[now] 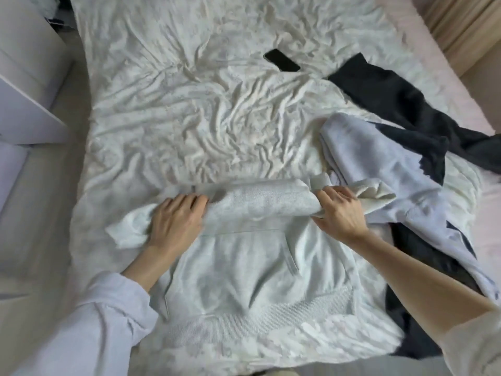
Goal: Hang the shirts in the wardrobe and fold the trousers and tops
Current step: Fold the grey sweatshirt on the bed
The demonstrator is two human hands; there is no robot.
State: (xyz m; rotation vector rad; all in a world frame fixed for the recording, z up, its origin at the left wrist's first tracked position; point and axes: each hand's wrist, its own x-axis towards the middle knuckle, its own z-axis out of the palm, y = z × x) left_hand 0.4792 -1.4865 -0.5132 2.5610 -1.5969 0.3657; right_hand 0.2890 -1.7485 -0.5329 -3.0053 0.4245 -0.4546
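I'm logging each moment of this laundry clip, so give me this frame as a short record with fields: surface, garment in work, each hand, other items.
surface: bed sheet, white and wrinkled
garment in work: pale hoodie, flat, far part folded toward the person
left hand: grips the fold's left end
right hand: grips the fold's right end
other items: light grey top and dark garment heaped at right; black phone beyond

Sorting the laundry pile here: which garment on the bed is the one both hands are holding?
The pale grey hoodie with the front pocket, spread nearest the person. The lavender top and dark garment lie untouched to its right.
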